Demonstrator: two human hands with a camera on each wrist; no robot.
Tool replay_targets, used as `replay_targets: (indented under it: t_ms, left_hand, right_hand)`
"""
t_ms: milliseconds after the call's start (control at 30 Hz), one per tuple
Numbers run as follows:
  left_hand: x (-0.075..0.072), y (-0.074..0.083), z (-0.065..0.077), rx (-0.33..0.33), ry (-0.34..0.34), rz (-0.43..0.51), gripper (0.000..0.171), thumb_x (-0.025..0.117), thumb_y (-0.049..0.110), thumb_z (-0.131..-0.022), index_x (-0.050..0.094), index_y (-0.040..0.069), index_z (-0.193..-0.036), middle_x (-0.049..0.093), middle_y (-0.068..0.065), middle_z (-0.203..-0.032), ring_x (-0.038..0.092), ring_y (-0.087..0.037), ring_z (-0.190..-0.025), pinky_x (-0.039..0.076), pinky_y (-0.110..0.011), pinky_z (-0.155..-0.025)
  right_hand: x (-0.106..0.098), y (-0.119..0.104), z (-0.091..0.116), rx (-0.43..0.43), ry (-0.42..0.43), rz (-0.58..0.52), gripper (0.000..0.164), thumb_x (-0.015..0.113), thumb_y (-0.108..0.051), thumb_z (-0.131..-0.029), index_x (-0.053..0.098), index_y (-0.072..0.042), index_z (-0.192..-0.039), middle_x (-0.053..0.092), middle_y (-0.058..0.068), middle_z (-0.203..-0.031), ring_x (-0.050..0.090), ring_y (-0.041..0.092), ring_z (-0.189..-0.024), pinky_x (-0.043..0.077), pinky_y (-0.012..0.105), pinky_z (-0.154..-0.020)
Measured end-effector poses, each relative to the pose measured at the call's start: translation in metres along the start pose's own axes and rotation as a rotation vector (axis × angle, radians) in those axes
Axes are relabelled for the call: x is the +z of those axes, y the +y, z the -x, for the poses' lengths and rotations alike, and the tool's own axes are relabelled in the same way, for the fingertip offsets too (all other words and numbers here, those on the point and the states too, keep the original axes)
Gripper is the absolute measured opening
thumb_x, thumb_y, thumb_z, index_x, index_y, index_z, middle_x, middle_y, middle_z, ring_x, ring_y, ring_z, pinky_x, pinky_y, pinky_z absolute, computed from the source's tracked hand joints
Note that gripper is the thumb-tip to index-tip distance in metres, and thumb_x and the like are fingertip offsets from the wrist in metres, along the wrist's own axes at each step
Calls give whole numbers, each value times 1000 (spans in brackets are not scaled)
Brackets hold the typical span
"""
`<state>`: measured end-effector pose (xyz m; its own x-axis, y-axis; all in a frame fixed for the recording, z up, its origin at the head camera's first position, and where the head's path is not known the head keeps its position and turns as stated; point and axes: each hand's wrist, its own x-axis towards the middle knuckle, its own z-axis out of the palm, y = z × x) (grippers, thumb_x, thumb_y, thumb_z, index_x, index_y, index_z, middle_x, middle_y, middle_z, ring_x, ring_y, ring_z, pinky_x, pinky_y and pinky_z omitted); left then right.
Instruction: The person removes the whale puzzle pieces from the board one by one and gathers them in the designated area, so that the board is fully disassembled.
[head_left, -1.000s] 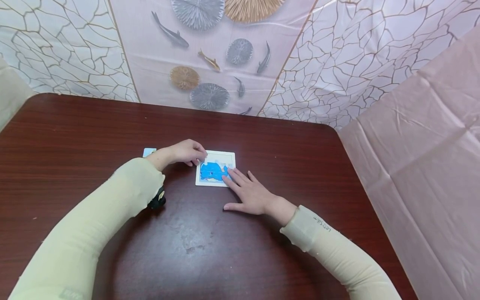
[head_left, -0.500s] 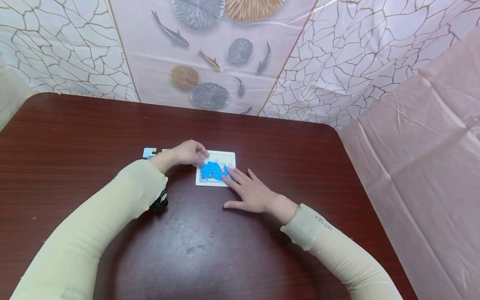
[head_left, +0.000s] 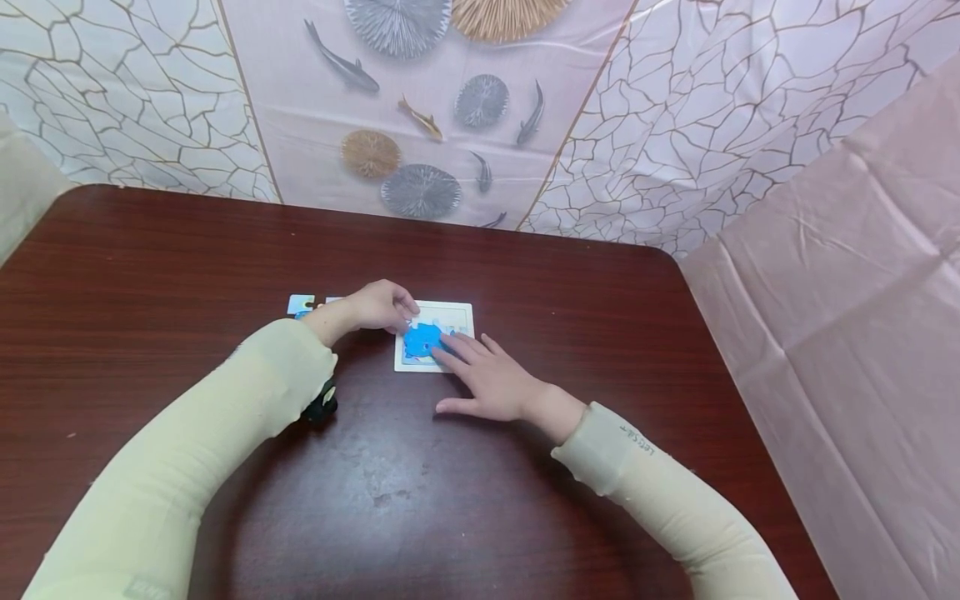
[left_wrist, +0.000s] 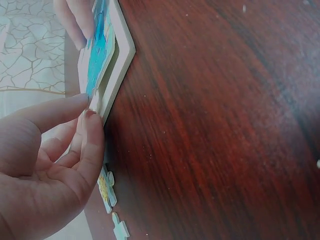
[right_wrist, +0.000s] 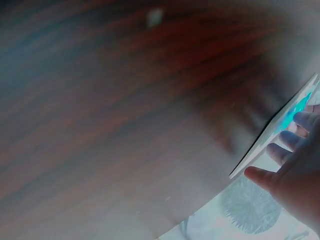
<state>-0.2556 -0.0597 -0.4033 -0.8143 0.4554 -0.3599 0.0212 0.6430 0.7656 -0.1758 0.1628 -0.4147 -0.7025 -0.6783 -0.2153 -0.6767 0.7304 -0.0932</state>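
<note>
A white-framed jigsaw puzzle (head_left: pixel 424 343) with a blue cartoon animal lies flat on the table. At its left side my left hand (head_left: pixel 384 306) pinches a jigsaw piece between thumb and fingertips; the fingers hide most of that piece. In the left wrist view the blue assembled pieces (left_wrist: pixel 98 65) stand slightly raised above the white frame (left_wrist: pixel 117 75) close to the pinching fingertips. My right hand (head_left: pixel 491 382) lies with spread, straight fingers over the puzzle's right part, its fingertips on the blue picture. In the right wrist view those fingers (right_wrist: pixel 280 152) reach across the frame's edge.
Loose jigsaw pieces (head_left: pixel 302 303) lie left of the frame, partly behind the left forearm; the left wrist view shows them (left_wrist: pixel 120 227) too. The dark red-brown table (head_left: pixel 525 517) reaches back to a patterned curtain (head_left: pixel 480 50).
My right hand has slid left over the puzzle, covering more of the blue picture. My left hand has moved slightly right and keeps its pinch at the frame's left side.
</note>
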Motion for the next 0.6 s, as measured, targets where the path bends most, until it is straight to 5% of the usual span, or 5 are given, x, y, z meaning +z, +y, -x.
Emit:
replay_targets:
  t_ms: [600]
  left_hand:
    - [-1, 0, -2, -4, -5, -32, 30, 61, 8, -83, 62, 0, -112, 65, -13, -96, 58, -17, -80, 52, -24, -74]
  right_hand:
    - [2, -10, -9, -14, -34, 53, 79, 44, -66, -87, 24, -21, -149, 22, 7, -155, 18, 28, -144, 19, 46, -117]
